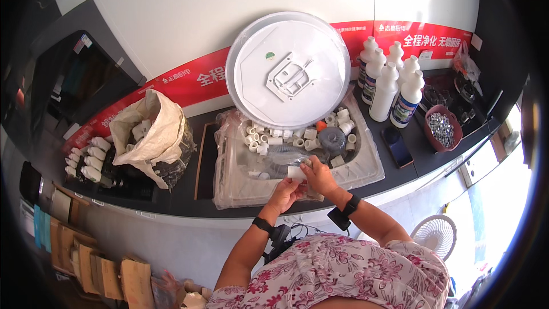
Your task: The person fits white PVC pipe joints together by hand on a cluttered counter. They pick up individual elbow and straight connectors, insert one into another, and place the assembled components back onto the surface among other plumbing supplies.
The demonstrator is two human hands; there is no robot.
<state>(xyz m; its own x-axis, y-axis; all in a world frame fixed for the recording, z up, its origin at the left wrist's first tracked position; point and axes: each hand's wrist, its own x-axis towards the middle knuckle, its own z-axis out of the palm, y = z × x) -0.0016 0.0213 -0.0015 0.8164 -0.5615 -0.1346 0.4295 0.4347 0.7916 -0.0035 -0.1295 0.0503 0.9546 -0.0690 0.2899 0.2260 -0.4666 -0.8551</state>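
Over the front of a plastic-wrapped sink (pixel 370 167), my two hands are close together around a white plastic pipe fitting (pixel 295 172). My left hand (pixel 285 193) grips it from below, fingers curled. My right hand (pixel 321 176) is closed at its right side, with its fingertips partly hidden. Just beyond them, clear plastic (pixel 280 160) and a ribbed grey hose lie in the basin. Many white pipe fittings (pixel 311 144) fill the far part of the sink, with an orange piece (pixel 321 126) and a coiled grey hose (pixel 331 139) among them.
A large round white lamp (pixel 257 68) leans on the wall behind the sink. To its right stand several white bottles (pixel 384 94), a phone (pixel 397 146) and a bowl of metal parts (pixel 441 130). An open sack (pixel 166 137) and white bulbs (pixel 94 160) sit at left.
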